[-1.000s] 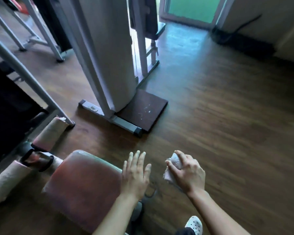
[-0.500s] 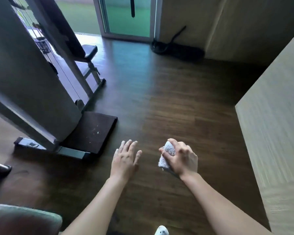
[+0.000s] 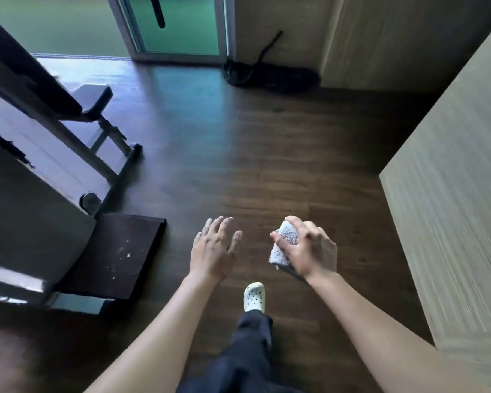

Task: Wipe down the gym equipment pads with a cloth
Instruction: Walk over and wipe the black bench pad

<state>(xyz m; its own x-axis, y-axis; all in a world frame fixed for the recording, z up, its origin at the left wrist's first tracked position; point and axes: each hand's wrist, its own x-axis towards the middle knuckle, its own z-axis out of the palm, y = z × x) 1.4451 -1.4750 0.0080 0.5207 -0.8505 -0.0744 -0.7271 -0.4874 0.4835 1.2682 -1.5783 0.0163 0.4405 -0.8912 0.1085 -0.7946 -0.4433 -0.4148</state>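
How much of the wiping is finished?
Nothing here shows a wiped pad, so I can't tell what is done. The right hand grips a bunched cloth in the air, the left hand is open and empty, and neither touches any equipment. The dark bench pads on the left may be next.

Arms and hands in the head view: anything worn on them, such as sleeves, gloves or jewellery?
Nothing shows: both forearms are bare, with no sleeves in the frame. The left hand and right hand have no gloves, and no rings, watch or wristband can be seen.
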